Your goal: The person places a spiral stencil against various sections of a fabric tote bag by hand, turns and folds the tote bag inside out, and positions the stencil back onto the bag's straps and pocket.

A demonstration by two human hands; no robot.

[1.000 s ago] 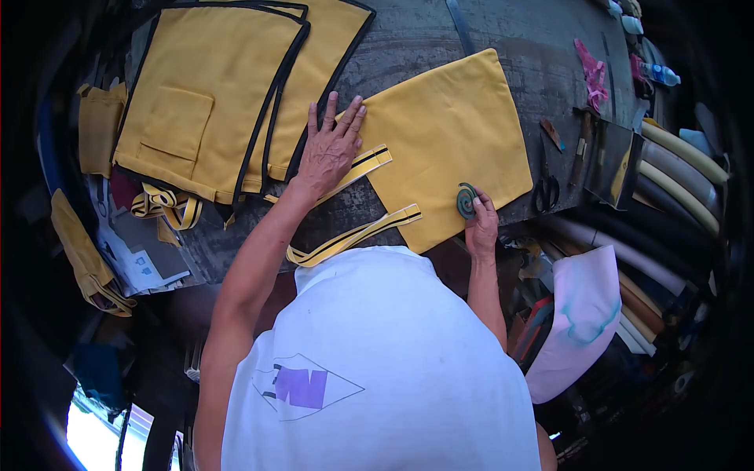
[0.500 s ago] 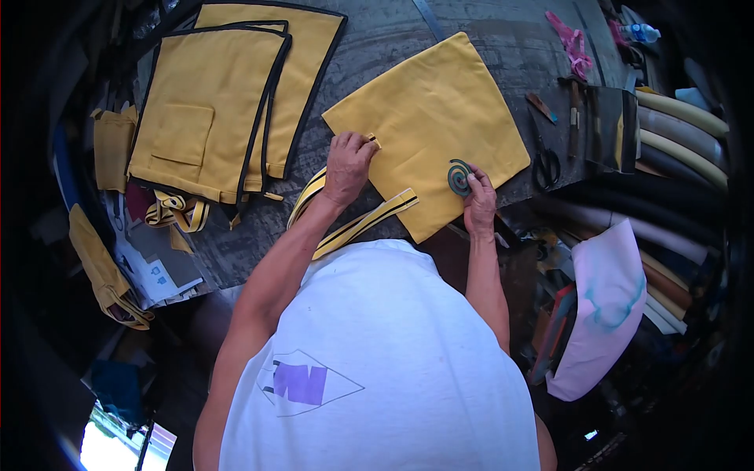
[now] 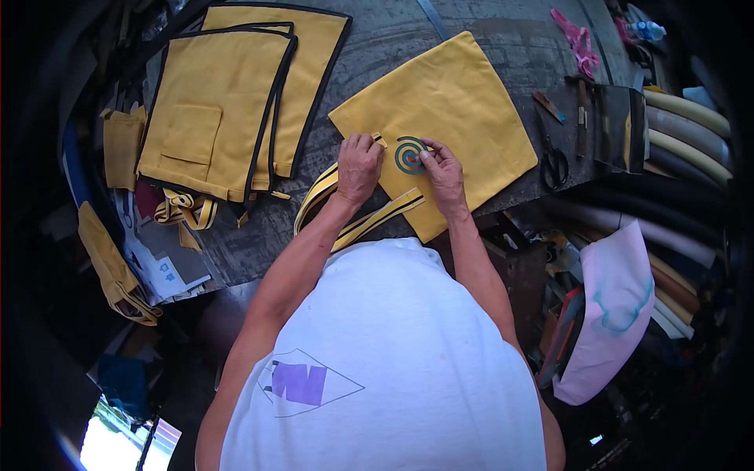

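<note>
A square yellow fabric piece (image 3: 463, 102) lies at an angle on the dark worktable. My right hand (image 3: 444, 179) pinches a green mosquito coil (image 3: 410, 155) above the fabric's left half. Just left of it, my left hand (image 3: 360, 169) is closed on one end of a yellow strap (image 3: 381, 218) with dark stripes, at the fabric's left edge. The strap loops down toward my body, and its other end lies over the fabric's lower corner. The left fingertips are partly hidden by the hand itself.
Stacked yellow pieces with black edging (image 3: 212, 102) lie at left on the table (image 3: 377, 63). Black scissors (image 3: 554, 166), a hammer (image 3: 582, 106) and a pink cloth strip (image 3: 580, 43) are at right. Fabric rolls (image 3: 687, 141) stand beyond the right edge.
My right hand has moved left with the mosquito coil, bringing it close to my left hand. The left hand keeps its grip at the strap end.
</note>
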